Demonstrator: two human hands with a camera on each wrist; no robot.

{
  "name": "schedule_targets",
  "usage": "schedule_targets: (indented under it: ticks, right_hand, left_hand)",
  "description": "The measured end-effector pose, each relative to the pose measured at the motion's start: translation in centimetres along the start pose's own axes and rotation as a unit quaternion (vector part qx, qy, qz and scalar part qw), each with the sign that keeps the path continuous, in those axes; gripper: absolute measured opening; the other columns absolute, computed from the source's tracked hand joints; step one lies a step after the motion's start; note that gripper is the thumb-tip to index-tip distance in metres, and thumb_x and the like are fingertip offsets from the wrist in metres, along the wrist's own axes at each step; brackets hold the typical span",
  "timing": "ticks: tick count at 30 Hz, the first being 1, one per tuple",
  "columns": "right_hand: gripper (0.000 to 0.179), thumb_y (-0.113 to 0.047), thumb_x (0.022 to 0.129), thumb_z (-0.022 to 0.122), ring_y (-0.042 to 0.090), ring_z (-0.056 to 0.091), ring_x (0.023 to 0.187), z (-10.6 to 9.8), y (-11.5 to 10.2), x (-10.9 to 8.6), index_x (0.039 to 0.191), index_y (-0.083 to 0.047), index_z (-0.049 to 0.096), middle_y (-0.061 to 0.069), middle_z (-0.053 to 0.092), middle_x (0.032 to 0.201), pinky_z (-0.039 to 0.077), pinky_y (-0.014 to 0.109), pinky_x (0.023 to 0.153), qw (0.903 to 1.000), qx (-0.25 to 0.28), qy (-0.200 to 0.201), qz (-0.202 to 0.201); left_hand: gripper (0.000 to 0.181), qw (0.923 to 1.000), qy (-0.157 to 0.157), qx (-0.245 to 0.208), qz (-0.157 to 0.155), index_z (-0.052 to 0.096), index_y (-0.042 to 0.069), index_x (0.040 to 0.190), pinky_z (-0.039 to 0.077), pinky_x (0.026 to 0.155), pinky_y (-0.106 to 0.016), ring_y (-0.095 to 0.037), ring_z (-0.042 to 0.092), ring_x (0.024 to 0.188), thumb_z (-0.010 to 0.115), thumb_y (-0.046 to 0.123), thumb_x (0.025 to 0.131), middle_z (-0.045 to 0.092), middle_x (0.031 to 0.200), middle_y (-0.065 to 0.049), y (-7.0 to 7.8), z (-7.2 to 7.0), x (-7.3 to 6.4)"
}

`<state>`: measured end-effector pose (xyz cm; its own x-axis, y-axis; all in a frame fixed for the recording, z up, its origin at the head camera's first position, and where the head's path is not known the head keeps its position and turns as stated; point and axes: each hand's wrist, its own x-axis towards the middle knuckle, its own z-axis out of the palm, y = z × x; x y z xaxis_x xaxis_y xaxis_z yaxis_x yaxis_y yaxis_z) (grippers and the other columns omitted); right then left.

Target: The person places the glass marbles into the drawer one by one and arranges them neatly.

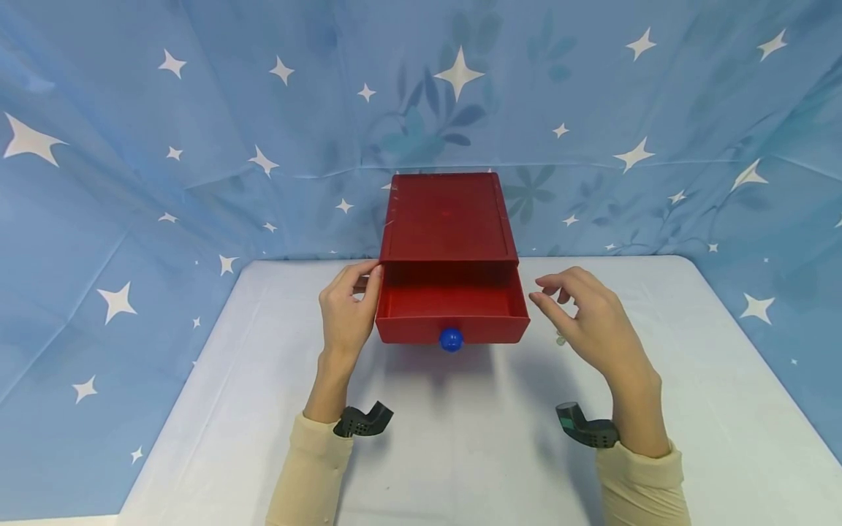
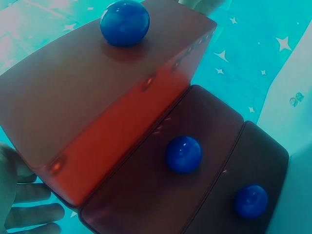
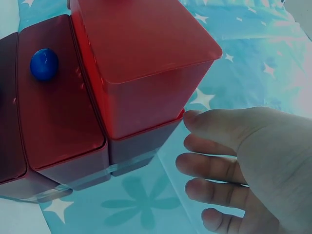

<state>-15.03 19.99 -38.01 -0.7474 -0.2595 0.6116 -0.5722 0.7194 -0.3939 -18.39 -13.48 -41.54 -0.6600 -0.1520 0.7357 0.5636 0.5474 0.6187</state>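
A red drawer cabinet [image 1: 449, 215] stands at the far side of the table, its top drawer [image 1: 452, 330] pulled out with bare red floor showing inside. The drawer has a round blue knob [image 1: 451, 340] on its front. Two closed drawers, the middle drawer [image 2: 146, 180] and the bottom drawer [image 2: 226, 195], sit under it, each with a blue knob. My left hand [image 1: 349, 310] is at the cabinet's left side, fingertips right at the edge where drawer and cabinet meet. My right hand [image 1: 588, 318] hovers just right of the drawer, fingers loosely bent, holding nothing.
A white table [image 1: 421, 453] lies under the cabinet. Small clear pieces [image 2: 296, 99] lie on it, partly behind the right hand in the head view. A blue cloth [image 1: 263, 109] with white stars hangs behind and at both sides.
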Motion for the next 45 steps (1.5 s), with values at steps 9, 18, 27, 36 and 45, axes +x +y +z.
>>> schedule_targets:
  ticks: [9, 18, 27, 36, 45]
  right_hand:
    - [0.026, -0.007, 0.087, 0.076, 0.014, 0.055, 0.083, -0.07, 0.1, -0.06, 0.112, -0.006, 0.07, 0.002, 0.066, 0.092, 0.043, 0.02, 0.069, 0.9996, -0.009, -0.021, 0.015]
    - [0.024, -0.013, 0.091, 0.072, 0.016, 0.059, 0.085, -0.25, 0.06, -0.05, 0.114, -0.006, 0.07, 0.004, 0.067, 0.095, 0.048, 0.032, 0.068, 0.9975, -0.022, -0.054, 0.039]
    - [0.023, -0.017, 0.093, 0.071, 0.016, 0.059, 0.086, -0.19, 0.11, 0.05, 0.114, -0.007, 0.07, 0.004, 0.068, 0.099, 0.048, 0.033, 0.068, 0.9949, -0.021, -0.082, 0.055]
    - [0.024, -0.022, 0.095, 0.068, 0.016, 0.059, 0.088, -0.19, 0.23, 0.03, 0.115, -0.009, 0.07, 0.003, 0.068, 0.103, 0.048, 0.032, 0.068, 0.9918, -0.012, -0.105, 0.072]
    - [0.025, -0.024, 0.096, 0.067, 0.018, 0.059, 0.088, -0.14, 0.33, 0.11, 0.116, -0.009, 0.069, 0.005, 0.068, 0.105, 0.049, 0.033, 0.068, 0.9882, -0.009, -0.126, 0.087]
  left_hand:
    - [0.018, 1.0, 0.0, -0.002, -0.001, 0.076, 0.004, 0.106, 0.061, 0.072, -0.024, -0.022, 0.073, 0.077, 0.065, 0.015, 0.097, 0.076, 0.099, -0.011, 0.0, 0.04, -0.03]
    - [0.02, 1.0, -0.003, 0.006, -0.001, 0.076, 0.004, 0.107, 0.063, 0.072, -0.034, -0.021, 0.073, 0.078, 0.066, 0.018, 0.097, 0.076, 0.1, -0.011, -0.07, -0.01, -0.1]
    - [0.019, 1.0, -0.001, 0.0, 0.001, 0.076, 0.004, 0.106, 0.063, 0.071, -0.035, -0.022, 0.073, 0.077, 0.066, 0.016, 0.097, 0.076, 0.099, -0.011, -0.06, 0.05, -0.04]
    - [0.019, 1.0, -0.002, 0.002, -0.001, 0.076, 0.004, 0.106, 0.063, 0.072, -0.032, -0.022, 0.073, 0.079, 0.065, 0.017, 0.097, 0.076, 0.1, -0.011, 0.1, 0.01, 0.0]
    - [0.019, 1.0, -0.004, 0.0, -0.006, 0.076, 0.004, 0.106, 0.062, 0.073, -0.027, -0.02, 0.073, 0.078, 0.065, 0.017, 0.097, 0.076, 0.101, -0.01, 0.02, 0.05, 0.03]
